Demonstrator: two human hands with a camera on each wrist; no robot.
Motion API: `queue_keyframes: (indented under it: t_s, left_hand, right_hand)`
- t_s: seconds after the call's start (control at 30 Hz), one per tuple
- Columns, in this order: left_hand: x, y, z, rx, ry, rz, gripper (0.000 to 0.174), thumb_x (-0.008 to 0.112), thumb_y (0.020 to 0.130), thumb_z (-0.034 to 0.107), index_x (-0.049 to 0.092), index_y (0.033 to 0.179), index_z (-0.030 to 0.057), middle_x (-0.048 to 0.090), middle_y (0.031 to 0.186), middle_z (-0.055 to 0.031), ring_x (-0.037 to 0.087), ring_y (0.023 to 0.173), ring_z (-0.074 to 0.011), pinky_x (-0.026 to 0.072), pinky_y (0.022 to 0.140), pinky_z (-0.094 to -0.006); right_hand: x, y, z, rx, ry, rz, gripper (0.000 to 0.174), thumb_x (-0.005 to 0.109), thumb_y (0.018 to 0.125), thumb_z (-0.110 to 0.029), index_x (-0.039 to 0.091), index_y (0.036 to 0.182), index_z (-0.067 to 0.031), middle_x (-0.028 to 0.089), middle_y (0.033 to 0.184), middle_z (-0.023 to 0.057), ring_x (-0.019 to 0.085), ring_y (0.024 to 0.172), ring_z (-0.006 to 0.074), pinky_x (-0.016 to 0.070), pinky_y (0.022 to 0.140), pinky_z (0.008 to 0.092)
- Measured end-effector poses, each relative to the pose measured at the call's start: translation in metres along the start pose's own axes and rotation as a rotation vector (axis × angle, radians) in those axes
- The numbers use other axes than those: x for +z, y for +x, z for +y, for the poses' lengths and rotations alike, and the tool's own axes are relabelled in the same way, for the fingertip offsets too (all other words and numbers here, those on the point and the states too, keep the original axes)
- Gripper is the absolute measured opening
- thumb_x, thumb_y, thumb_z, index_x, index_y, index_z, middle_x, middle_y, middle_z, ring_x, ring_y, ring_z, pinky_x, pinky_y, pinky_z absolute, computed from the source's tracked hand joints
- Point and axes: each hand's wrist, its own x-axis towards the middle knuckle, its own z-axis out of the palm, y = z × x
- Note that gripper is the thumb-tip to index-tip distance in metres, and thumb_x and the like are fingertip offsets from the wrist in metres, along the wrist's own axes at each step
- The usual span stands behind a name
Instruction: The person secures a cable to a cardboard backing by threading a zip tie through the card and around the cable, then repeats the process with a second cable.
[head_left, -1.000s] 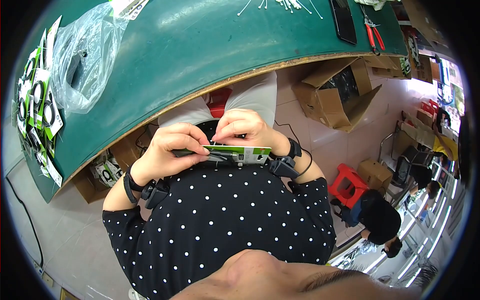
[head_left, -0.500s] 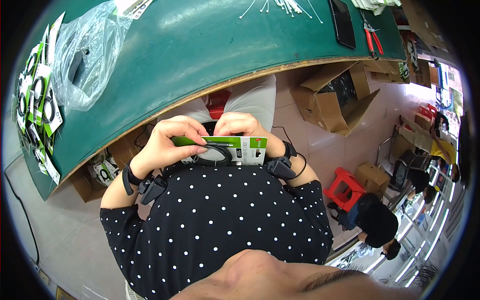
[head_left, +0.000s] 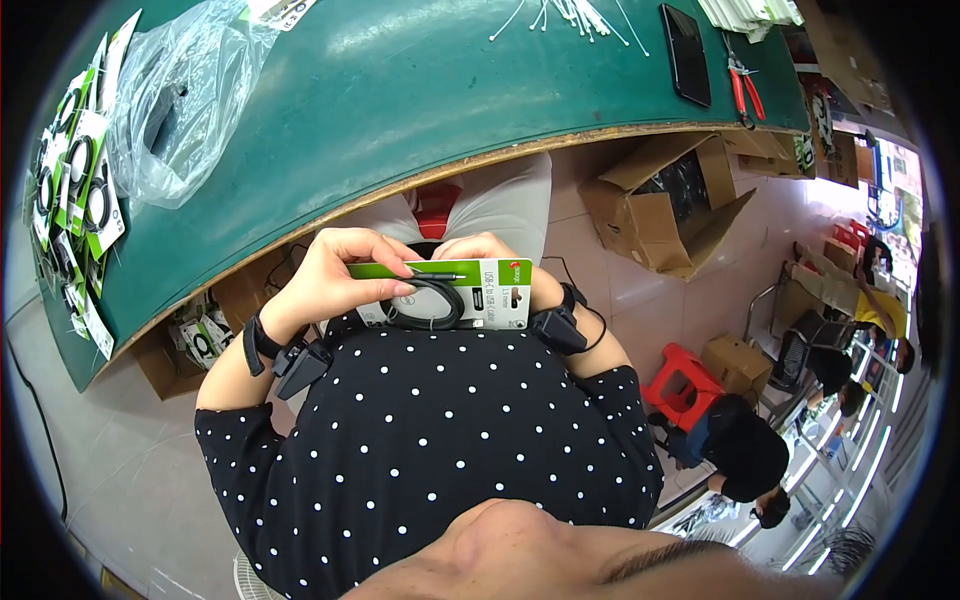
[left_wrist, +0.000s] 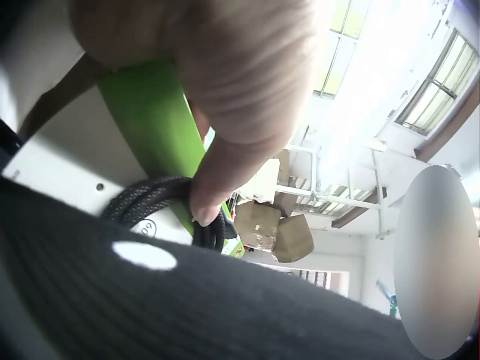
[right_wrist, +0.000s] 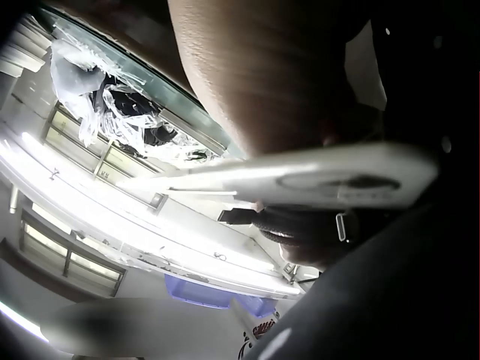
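A green and white retail card (head_left: 507, 290) carrying a coiled black USB-C cable (head_left: 457, 302) is held upright before the torso, its printed front toward the head. My left hand (head_left: 340, 275) pinches the card's left part, thumb over the cable near its plug. In the left wrist view a digit presses the braided cable (left_wrist: 150, 199) against the card (left_wrist: 142, 112). Behind the card's upper edge lies my right hand (head_left: 478, 247), its fingertips hidden by the card. The right wrist view has the card (right_wrist: 337, 176) nearly edge-on beside the hand.
Carded cables (head_left: 85, 200) are heaped at the green table's (head_left: 400, 90) left end, beside a clear plastic bag (head_left: 190, 100). Farther back lie white cable ties (head_left: 575, 15), a black phone (head_left: 685, 55) and red-handled pliers (head_left: 742, 85). An open carton (head_left: 655, 215) stands on the floor.
The card has tilted from nearly edge-on to showing its printed front and cable coil. My right fingers have slipped farther behind it, while my left hand keeps its pinch.
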Motion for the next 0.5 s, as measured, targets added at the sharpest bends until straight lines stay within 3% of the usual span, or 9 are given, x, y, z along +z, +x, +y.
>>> queue_keyframes:
  t_s: [0.17, 0.3, 0.5]
  left_hand:
    - [-0.001, 0.002, -0.002, -0.014, -0.019, -0.012, 0.014, 0.077, 0.075, -0.003, 0.068, 0.085, 0.0016, 0.07, 0.102, -0.0134, 0.066, 0.092, -0.0156, 0.0531, 0.084, -0.0286]
    - [-0.003, 0.002, -0.003, -0.054, -0.011, 0.01, 0.014, 0.077, 0.075, -0.003, 0.068, 0.085, 0.0012, 0.07, 0.102, -0.0134, 0.066, 0.091, -0.0154, 0.0534, 0.083, -0.0283]
    - [0.002, 0.003, -0.002, -0.025, -0.027, 0.018, 0.014, 0.077, 0.075, -0.004, 0.068, 0.084, 0.0009, 0.07, 0.1, -0.013, 0.066, 0.091, -0.0149, 0.0534, 0.081, -0.0276]
  right_hand:
    - [0.004, 0.002, -0.01, -0.123, -0.079, 0.014, 0.019, 0.065, 0.083, -0.01, 0.067, 0.097, 0.0031, 0.066, 0.098, 0.0077, 0.062, 0.088, 0.0134, 0.0493, 0.073, 0.0249]
    - [0.006, 0.002, -0.019, 0.084, -0.004, 0.102, 0.019, 0.066, 0.083, -0.009, 0.067, 0.097, 0.0039, 0.066, 0.097, 0.0083, 0.062, 0.088, 0.0137, 0.0493, 0.074, 0.0245]
    - [-0.001, 0.003, -0.006, -0.088, -0.082, 0.076, 0.022, 0.068, 0.083, -0.01, 0.067, 0.1, 0.0037, 0.067, 0.096, 0.0073, 0.064, 0.087, 0.0142, 0.0508, 0.075, 0.0262]
